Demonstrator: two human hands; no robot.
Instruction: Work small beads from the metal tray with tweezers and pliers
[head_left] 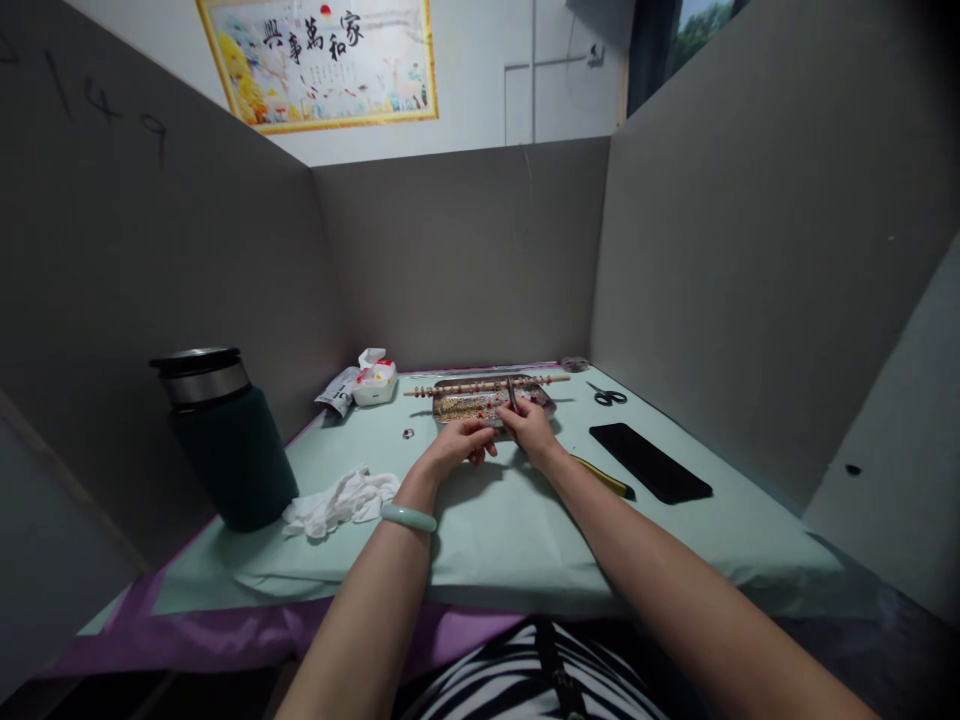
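Both my hands meet at the near edge of a shallow tray filled with small beads. My left hand is curled, its fingertips pinched on something too small to make out. My right hand is closed on a thin dark tool that points up over the tray. A wooden rod strung with red beads lies across the tray's far side. A pale green bangle sits on my left wrist.
A dark green flask with a steel lid stands at the left, a crumpled white cloth beside it. A black phone, small scissors, a yellow-handled tool, a white packet and a ring lie on the green mat. Grey partitions enclose the desk.
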